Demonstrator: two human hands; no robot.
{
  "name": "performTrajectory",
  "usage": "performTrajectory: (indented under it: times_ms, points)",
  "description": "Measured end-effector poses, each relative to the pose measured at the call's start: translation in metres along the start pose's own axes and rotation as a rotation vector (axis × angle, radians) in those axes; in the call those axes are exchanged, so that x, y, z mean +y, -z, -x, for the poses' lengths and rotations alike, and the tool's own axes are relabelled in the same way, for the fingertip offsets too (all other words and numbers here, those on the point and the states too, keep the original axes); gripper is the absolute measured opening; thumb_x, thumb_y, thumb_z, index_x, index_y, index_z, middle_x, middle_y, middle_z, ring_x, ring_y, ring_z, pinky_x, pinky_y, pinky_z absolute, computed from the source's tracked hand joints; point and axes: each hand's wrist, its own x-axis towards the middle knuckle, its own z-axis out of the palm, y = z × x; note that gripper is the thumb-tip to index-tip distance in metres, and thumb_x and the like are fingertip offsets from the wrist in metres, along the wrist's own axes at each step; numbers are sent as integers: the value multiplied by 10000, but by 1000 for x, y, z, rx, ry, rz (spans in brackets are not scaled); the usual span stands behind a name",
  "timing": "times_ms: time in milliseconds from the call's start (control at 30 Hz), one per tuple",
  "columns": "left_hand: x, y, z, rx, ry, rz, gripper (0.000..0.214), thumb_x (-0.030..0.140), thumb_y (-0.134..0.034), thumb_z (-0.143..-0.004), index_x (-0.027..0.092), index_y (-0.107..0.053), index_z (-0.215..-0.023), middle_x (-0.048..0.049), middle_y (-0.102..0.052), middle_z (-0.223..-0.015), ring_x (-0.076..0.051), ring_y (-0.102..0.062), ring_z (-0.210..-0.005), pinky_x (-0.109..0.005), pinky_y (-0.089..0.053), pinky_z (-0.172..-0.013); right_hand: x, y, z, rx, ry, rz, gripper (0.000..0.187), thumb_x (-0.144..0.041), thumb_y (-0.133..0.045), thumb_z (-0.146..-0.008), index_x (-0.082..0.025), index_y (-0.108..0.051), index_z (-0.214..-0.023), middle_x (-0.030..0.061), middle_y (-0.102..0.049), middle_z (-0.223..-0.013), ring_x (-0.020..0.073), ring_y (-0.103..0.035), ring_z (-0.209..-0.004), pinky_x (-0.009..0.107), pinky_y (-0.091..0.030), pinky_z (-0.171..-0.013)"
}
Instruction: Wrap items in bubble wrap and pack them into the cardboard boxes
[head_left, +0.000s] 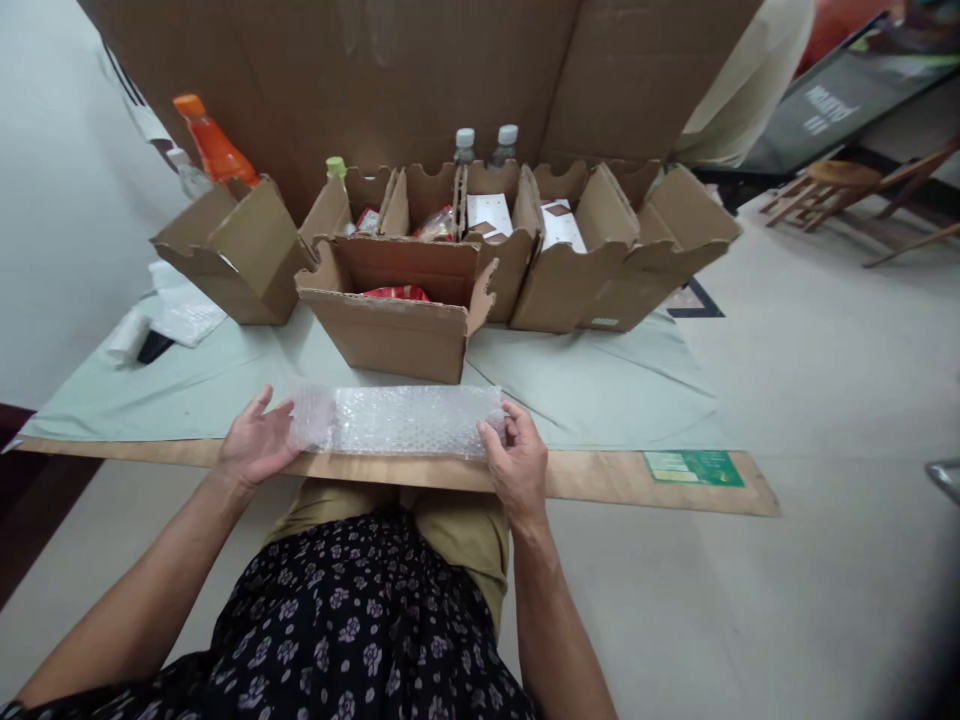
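A strip of clear bubble wrap [397, 420] lies across the near edge of a low board covered with pale green cloth [600, 390]. My left hand [255, 445] rests against the strip's left end, fingers stretched flat along it. My right hand [517, 455] pinches the right end between thumb and fingers. Just behind the strip stands an open cardboard box [390, 335] with a red packet [396, 293] inside.
Several more open cardboard boxes [570, 270] stand in a row behind, holding packets and white boxes. An orange bottle [214, 145] and two clear capped bottles [484, 145] rise behind them. A large cardboard sheet [420, 70] backs everything. Wooden chair legs [847, 195] lie far right.
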Motion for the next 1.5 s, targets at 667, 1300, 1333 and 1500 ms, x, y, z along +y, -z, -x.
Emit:
performTrajectory:
  times_ms: [667, 1300, 1333, 1500]
  points:
    - [9, 53, -67, 161, -256, -1125, 801, 388, -622, -824, 133, -443, -1562, -113, -703, -962, -326, -672, -884, -486, -553, -861, 5, -31, -15, 21, 77, 640, 500, -432, -597, -881, -147, -652, -1289, 114, -735, -976, 262, -651, -832, 477, -519, -841]
    - [-32, 37, -64, -121, -776, -1213, 378, 396, -556, -952, 218, -688, -1258, -172, -665, -1369, -407, -581, -1295, -593, -480, -1059, 2, -27, -15, -263, 356, 789, 303, -386, -538, -1025, -234, -716, -1216, 131, -727, -1314, 340, -623, -1285, 558, -488, -1021]
    - [-26, 33, -64, -87, -776, -1162, 398, 415, -557, -952, 212, -673, -1275, -173, -667, -1361, -402, -584, -1291, -588, -478, -1067, 3, -12, -18, -165, 338, 773, 307, -403, -531, -1026, -229, -721, -1192, 135, -744, -1267, 338, -648, -1241, 559, -499, -1007]
    - [14, -11, -76, -18, -587, -885, 650, 480, -611, -895, 208, -483, -1471, -149, -641, -1362, -290, -693, -1060, -413, -581, -832, -16, -9, -59, -47, 235, 561, 412, -458, -610, -950, -209, -651, -1275, 146, -732, -1230, 301, -700, -1091, 489, -560, -922]
